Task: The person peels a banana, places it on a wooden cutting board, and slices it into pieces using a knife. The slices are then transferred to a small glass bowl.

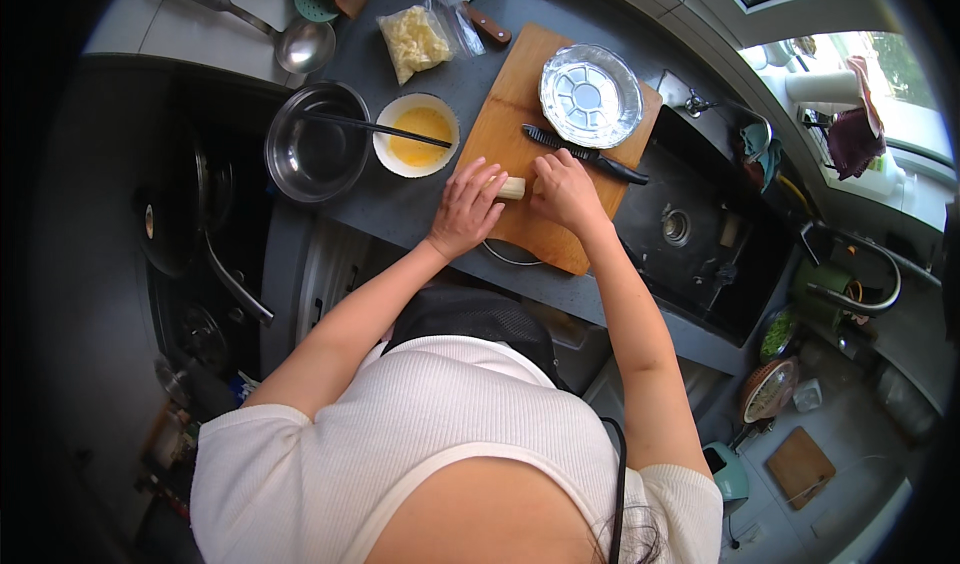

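My left hand (pixel 466 207) rests over a pale, peeled cylindrical piece of food (pixel 511 188), perhaps banana, on a wooden cutting board (pixel 510 125). Its fingers curl around the piece's left end. To the right, my right hand (pixel 562 189) has bent fingers pinched together near the piece's right end; a small pale bit seems to show at the fingertips, too hidden to name. Just beyond that hand lies a black-handled knife (pixel 621 170), its dark blade pointing left. A round foil pan (pixel 590 95) stands at the board's far end, beside the knife.
Left of the board stand a white bowl of beaten egg (pixel 417 137) with black chopsticks (pixel 360 123) across it, and a steel bowl (pixel 318 144). Farther back lie a plastic bag of shredded cheese-like food (pixel 416 42) and a cleaver (pixel 491 25). A black sink (pixel 694 264) is at the right.
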The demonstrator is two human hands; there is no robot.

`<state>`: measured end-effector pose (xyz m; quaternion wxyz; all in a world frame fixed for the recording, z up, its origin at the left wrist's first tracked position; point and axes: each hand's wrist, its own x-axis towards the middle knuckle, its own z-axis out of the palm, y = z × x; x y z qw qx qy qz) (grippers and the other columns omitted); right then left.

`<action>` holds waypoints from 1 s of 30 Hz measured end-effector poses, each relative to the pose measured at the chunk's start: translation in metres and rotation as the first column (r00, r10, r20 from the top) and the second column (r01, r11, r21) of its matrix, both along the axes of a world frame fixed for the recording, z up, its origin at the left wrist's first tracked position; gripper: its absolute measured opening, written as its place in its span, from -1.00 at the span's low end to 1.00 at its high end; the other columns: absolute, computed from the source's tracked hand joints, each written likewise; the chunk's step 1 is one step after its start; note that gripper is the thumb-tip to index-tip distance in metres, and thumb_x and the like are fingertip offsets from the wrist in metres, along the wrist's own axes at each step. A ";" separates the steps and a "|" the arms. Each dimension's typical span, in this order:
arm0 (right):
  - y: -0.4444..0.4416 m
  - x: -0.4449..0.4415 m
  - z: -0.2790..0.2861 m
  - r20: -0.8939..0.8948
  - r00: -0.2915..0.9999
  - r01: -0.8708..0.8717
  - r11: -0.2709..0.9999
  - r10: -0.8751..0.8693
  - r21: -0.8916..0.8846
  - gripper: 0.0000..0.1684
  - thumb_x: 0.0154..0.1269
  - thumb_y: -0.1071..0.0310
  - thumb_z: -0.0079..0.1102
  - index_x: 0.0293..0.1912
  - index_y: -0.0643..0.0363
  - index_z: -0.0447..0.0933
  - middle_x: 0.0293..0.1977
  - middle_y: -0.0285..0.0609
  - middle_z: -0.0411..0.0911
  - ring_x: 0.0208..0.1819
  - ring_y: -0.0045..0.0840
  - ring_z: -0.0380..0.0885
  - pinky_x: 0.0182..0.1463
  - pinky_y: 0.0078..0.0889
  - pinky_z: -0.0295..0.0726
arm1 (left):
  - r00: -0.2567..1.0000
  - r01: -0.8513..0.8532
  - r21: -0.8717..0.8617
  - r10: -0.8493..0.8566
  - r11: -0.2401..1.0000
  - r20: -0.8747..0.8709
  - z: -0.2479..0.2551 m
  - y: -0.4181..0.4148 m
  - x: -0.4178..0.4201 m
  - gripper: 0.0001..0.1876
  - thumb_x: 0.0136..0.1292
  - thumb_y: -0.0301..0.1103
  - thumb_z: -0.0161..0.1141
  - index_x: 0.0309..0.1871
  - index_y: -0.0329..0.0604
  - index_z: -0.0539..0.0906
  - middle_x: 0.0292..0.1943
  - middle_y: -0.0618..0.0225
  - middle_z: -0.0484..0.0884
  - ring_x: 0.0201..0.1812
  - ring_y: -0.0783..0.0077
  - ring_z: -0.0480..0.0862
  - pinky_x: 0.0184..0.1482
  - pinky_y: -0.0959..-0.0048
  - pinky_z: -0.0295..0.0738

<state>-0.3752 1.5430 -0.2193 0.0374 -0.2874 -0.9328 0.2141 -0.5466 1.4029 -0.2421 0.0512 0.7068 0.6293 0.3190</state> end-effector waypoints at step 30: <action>0.127 -0.036 -0.049 -0.470 0.606 0.712 0.701 -0.642 -0.041 -0.50 -0.01 0.27 0.50 -0.02 0.13 0.60 -0.11 -0.23 0.63 0.00 -0.27 0.45 0.13 -0.27 0.47 | 0.994 0.082 0.066 -0.077 0.994 -0.075 -0.016 0.011 -0.007 -0.48 0.23 -0.24 0.13 0.26 -0.19 0.45 0.27 0.18 0.47 0.34 0.13 0.39 0.38 0.11 0.30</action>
